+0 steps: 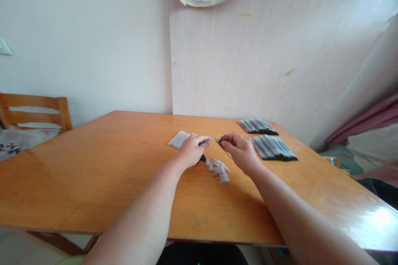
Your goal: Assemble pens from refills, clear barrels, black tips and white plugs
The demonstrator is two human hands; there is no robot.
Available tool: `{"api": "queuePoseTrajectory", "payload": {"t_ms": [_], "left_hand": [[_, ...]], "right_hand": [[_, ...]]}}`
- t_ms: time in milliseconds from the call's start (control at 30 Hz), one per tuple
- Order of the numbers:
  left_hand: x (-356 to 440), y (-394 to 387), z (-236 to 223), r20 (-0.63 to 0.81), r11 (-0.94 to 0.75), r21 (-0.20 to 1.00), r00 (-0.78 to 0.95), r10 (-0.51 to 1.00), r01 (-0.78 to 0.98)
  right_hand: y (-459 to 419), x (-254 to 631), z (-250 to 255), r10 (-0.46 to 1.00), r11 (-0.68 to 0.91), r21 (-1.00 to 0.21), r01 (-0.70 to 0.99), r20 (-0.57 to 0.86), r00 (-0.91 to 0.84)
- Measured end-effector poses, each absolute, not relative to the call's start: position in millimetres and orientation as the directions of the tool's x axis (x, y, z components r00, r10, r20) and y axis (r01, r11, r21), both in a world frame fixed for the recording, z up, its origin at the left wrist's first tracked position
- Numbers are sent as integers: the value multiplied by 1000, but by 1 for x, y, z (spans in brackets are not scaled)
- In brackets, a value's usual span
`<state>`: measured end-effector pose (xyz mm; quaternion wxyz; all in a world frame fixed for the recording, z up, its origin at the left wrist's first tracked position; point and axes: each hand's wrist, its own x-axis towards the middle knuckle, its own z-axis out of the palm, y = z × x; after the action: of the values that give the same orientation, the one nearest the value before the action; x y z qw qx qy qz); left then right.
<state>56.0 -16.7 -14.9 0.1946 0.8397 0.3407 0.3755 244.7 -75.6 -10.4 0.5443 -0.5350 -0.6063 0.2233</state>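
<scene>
In the head view my left hand (192, 150) is closed around a thin translucent tube (212, 138) that points toward my right hand. My right hand (239, 149) pinches a small dark piece (220, 141) with a pale tip, close to the tube's end; whether the two touch I cannot tell. Just behind my left hand lies a row of clear tubes (178, 139). Small black parts (203, 157) sit under my left fingers, partly hidden. Nearer to me several short whitish translucent pieces (219, 169) are scattered on the table.
Two bundles of clear tubes with black ends, a near one (274, 147) and a far one (257, 126), lie to the right on the wooden table (93, 174). A chair (34, 107) holding a plastic bag (26, 138) stands left. The wall rises behind the table.
</scene>
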Motion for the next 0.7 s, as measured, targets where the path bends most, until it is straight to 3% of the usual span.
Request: {"api": "queuePoseTrajectory", "payload": {"t_ms": [700], "left_hand": [[56, -20, -16, 464, -711, 544, 546, 697, 445]], "right_hand": [[-73, 246, -15, 881, 345, -810, 475, 454, 134]]}}
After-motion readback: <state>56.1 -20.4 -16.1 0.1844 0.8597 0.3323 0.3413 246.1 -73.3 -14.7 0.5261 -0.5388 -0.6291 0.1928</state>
